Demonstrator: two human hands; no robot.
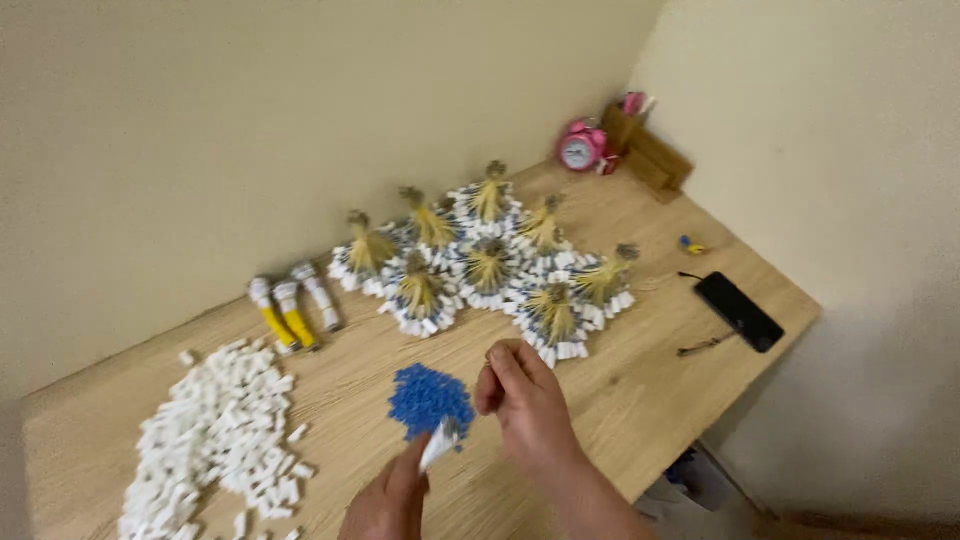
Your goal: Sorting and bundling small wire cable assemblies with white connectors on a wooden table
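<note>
mostly bare desk [640,400] near edge, left hand [390,500] fingers pinching white piece [440,443], right hand [525,400] fingers curled

We see bare table [640,390] toward its right edge; white pieces [215,430] crowd the left, tasselled bundles [485,265] the back.

Along the wall in the middle of the frame I see a cluster of fan-shaped white-and-blue bundles [490,265] with yellowish tufts. Left of them lie three tubes [293,312], two yellow, one white. At the upper right stand a pink alarm clock [581,148] and a wooden holder [648,152]. A black phone [739,310] lies near the bench's [640,390] right edge.
</note>
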